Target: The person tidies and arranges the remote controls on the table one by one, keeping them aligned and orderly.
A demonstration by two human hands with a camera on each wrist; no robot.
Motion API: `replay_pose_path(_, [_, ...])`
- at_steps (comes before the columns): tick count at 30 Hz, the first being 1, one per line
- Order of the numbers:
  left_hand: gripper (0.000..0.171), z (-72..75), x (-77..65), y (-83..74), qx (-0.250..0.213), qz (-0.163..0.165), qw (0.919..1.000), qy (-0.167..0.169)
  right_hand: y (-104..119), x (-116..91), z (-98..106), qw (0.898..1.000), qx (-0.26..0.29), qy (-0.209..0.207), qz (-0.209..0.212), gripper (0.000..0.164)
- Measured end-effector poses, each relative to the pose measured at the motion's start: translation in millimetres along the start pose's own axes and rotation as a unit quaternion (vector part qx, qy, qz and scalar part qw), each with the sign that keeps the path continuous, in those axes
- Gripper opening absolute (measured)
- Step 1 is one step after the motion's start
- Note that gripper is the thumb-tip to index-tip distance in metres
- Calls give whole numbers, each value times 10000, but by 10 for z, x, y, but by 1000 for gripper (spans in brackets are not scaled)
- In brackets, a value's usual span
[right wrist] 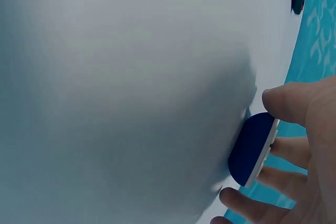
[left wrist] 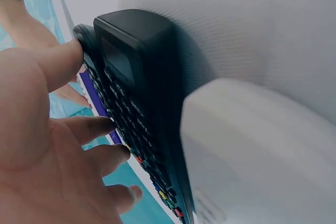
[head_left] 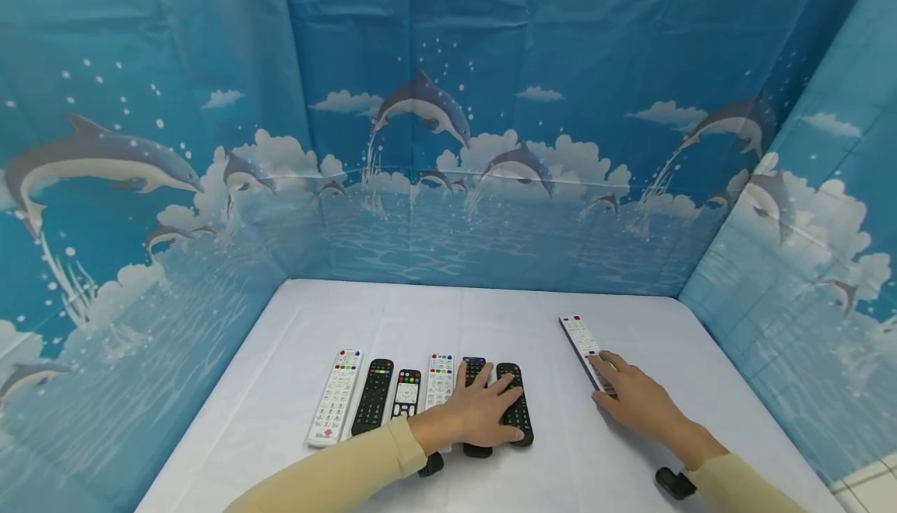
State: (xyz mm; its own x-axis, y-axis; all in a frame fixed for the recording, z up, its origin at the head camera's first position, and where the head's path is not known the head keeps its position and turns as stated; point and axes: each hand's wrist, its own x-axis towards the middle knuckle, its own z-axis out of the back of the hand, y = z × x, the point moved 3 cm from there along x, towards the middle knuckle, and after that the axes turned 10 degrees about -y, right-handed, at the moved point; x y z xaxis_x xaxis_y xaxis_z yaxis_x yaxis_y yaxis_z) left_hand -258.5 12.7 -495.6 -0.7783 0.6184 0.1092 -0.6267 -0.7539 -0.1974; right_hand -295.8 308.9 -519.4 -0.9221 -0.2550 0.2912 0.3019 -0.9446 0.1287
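My left hand (head_left: 476, 413) spreads over two black remote controls at the right end of a row. Its thumb and forefinger touch the rightmost black remote (head_left: 517, 412); other fingertips lie over the black remote (head_left: 474, 366) beside it, partly hidden. In the left wrist view the thumb lies at the end of the farther black remote (left wrist: 86, 36), with the nearer one (left wrist: 152, 66) lower along the palm. My right hand (head_left: 641, 400) holds the near end of a white-faced remote (head_left: 580, 335) with a blue back (right wrist: 251, 148), thumb at one edge and fingers across it.
Leftward the row continues with a white remote (head_left: 441, 377), a small black one with a white keypad (head_left: 406, 388), a black one (head_left: 374, 396) and a large white one (head_left: 336, 396). All lie on a white-covered table (head_left: 245, 419). Dolphin-print curtains (head_left: 490, 248) enclose its back and sides.
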Motion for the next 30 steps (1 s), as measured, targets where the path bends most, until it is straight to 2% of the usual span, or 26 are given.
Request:
replay_pose_path(8, [67, -15, 21, -14, 31, -11, 10000, -18, 235, -149, 31, 9997, 9, -28, 242, 71])
replay_pose_path(14, [68, -25, 77, 1, -8, 11, 10000, -16, 316, -163, 112, 9994, 10, 94, 347, 66])
replay_pose_path(17, [70, -22, 126, -8, 21, 21, 10000, -55, 252, -95, 185, 9985, 234, 168, 457, 60])
replay_pose_path(21, [72, -7, 242, -53, 74, 23, 9998, -174, 61, 50, 245, 9974, 466, 65, 552, 57])
replay_pose_path(25, [74, 13, 344, -120, 70, 73, 9998, -189, -104, 162, 193, 9960, 527, 152, 711, 59])
replay_pose_path(30, [76, -10, 458, -166, 63, 210, 9996, -183, -146, 206, 71, 9922, 671, 459, 950, 55])
